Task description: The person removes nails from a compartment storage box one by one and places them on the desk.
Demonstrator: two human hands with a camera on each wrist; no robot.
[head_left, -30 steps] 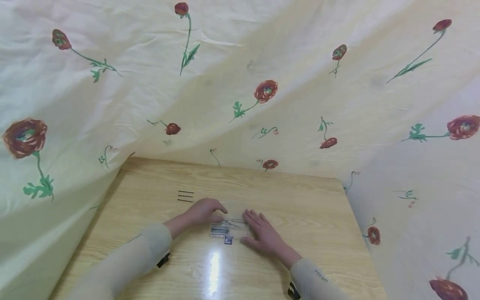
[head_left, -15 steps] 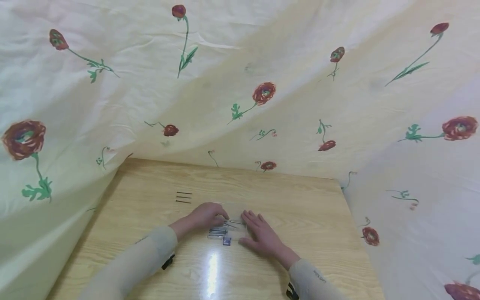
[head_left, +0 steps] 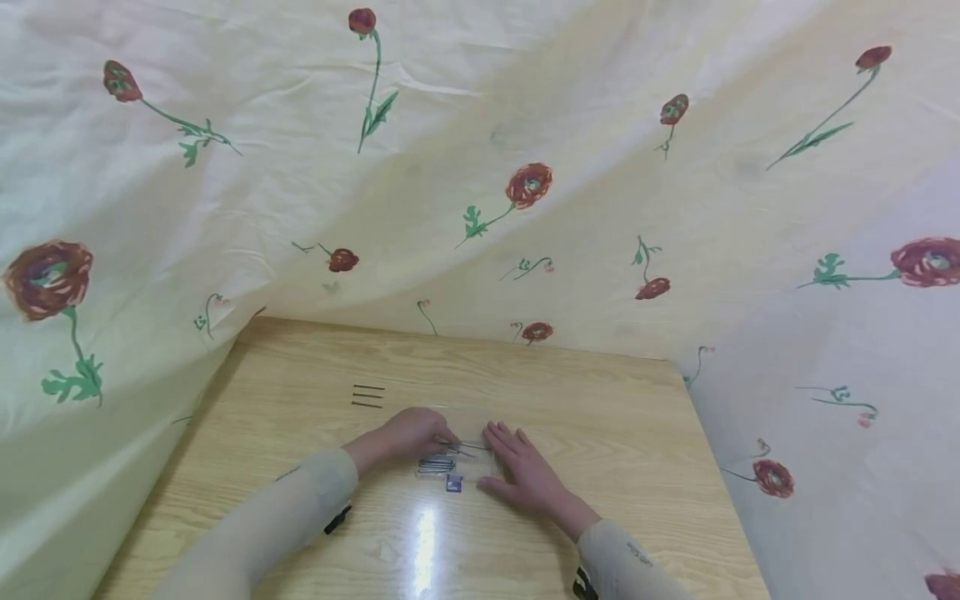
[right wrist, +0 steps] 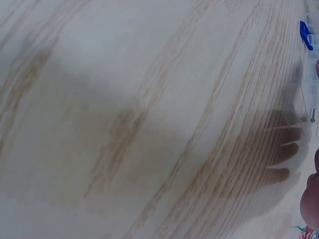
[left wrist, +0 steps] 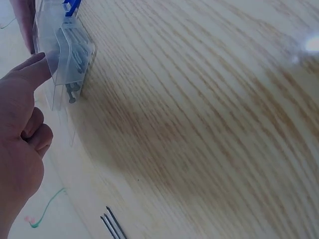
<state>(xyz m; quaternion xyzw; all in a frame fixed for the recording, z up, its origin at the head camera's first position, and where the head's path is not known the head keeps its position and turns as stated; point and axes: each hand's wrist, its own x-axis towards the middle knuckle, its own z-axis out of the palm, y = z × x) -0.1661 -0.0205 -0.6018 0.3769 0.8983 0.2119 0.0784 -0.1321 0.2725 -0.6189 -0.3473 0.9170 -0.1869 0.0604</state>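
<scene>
Nails point(head_left: 437, 466) lie in a clear box point(head_left: 474, 471) near the middle of the wood-grain surface point(head_left: 622, 450), with a person's two hands at it. Most of them sit bunched side by side in the compartment at the near left; a few others lie loose and at angles just beyond that bunch. A blue latch point(head_left: 453, 482) shows on the near side of the box.

Left hand point(head_left: 417, 432) comes in from the left, its index finger and thumb reaching down among the loose nails. From the wrist I can see its other fingers curled toward the palm, but I cannot tell whether the fingertips pinch a nail or only touch one. Right hand point(head_left: 528, 471) lies flat at the right end of the box, its fingers straight and close together, its thumb set apart from them and pointing to the near side.

Three nails point(head_left: 367, 396) rest on the surface beyond the left forearm, roughly parallel, with gaps between them, well apart from the box. Both arms wear pale sleeves point(head_left: 262, 517), each with a black clip point(head_left: 337, 519) at the underside. A bright reflection shines on the near part of the surface, and a cream cloth point(head_left: 420, 183) printed with red flowers hangs around it.
</scene>
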